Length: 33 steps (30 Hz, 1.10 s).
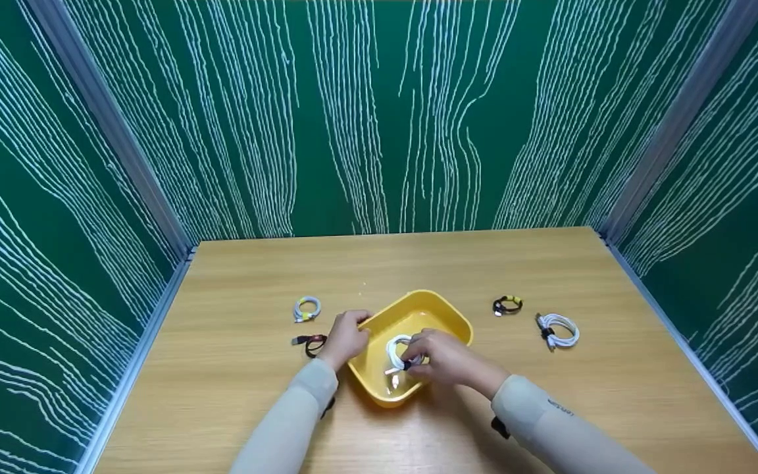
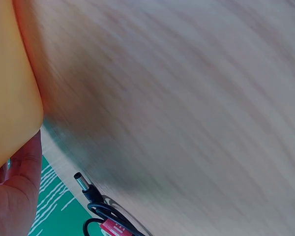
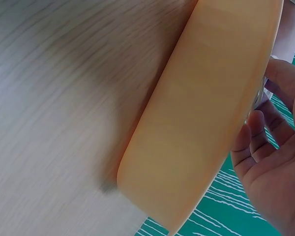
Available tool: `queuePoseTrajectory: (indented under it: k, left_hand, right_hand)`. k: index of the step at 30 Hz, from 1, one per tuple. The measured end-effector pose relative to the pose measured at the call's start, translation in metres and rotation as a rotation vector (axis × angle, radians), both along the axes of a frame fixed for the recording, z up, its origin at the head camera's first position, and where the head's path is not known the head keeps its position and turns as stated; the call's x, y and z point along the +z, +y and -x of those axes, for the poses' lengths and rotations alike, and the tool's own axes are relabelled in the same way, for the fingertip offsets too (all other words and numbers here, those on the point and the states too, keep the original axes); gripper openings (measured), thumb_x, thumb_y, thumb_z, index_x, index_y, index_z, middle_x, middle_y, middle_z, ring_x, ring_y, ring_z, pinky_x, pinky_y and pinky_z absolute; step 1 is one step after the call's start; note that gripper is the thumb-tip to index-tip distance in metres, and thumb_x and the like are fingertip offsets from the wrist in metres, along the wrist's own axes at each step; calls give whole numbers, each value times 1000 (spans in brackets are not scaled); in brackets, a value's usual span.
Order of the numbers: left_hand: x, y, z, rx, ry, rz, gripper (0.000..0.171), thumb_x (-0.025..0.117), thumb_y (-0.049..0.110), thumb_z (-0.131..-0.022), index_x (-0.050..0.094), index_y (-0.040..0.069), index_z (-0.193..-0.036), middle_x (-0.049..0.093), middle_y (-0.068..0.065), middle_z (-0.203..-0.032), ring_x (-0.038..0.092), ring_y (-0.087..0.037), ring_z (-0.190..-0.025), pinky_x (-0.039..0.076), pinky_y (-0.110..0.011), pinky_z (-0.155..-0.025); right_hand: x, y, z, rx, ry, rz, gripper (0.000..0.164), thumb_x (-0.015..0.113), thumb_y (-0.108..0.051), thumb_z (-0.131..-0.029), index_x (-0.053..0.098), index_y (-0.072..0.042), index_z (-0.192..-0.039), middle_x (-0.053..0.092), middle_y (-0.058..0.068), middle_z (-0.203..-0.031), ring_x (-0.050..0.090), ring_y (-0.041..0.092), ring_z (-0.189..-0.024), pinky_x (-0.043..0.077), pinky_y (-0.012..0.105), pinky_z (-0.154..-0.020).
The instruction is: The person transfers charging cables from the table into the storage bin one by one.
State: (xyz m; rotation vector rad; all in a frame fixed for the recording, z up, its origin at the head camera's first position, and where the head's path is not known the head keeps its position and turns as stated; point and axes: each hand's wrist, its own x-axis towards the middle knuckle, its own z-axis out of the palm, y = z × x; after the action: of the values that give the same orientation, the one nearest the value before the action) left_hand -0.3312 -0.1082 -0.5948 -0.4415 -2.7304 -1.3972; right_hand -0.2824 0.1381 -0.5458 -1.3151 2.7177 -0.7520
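A yellow plastic basin [image 1: 422,319] stands on the table near its front middle. My left hand [image 1: 347,339] grips its left rim; the left wrist view shows the thumb and fingers [image 2: 27,167] at the edge. Inside the basin, a coiled white cable [image 1: 393,356] with a dark tie is held between the fingers of my right hand [image 1: 448,355]. In the right wrist view the basin's wall [image 3: 196,108] hides most of that cable. Close beside my left hand lies a coiled black cable [image 1: 314,343] with a red tag, partly covered by the hand.
Left of the basin is a light-coloured coiled cable [image 1: 306,309] with yellow ties. On the right lie a black coiled cable [image 1: 508,305] with a yellow tie and a thicker white coil [image 1: 563,330]. Green panels [image 1: 339,131] with white lines surround the wooden table [image 1: 234,395].
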Motion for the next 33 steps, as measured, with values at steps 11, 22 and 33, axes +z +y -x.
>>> queuePoseTrajectory:
  k: [11, 22, 33]
  left_hand:
    - [1, 0, 0, -1, 5, 5, 33, 59, -10, -85, 80, -1, -109, 79, -15, -99, 62, -17, -83, 55, -30, -80]
    - [-1, 0, 0, -16, 12, 5, 32, 58, -10, -85, 79, -2, -108, 78, -16, -96, 60, -14, -80, 53, -27, -76]
    - [2, -1, 0, -7, -31, 1, 32, 59, -8, -88, 80, 0, -112, 78, -15, -98, 60, -14, -80, 54, -28, -76]
  right_hand:
    - [-2, -7, 3, -5, -55, -59, 17, 84, -7, -90, 86, -10, -107, 83, 3, -104, 69, 20, -97, 56, 39, -93]
    - [-3, -13, 6, 17, -108, -16, 18, 87, -7, -86, 86, -10, -104, 82, 1, -98, 68, 12, -89, 55, 35, -89]
    - [-4, -19, 7, 46, -155, -26, 19, 86, -4, -84, 86, -12, -102, 82, 0, -96, 66, 6, -86, 56, 28, -84]
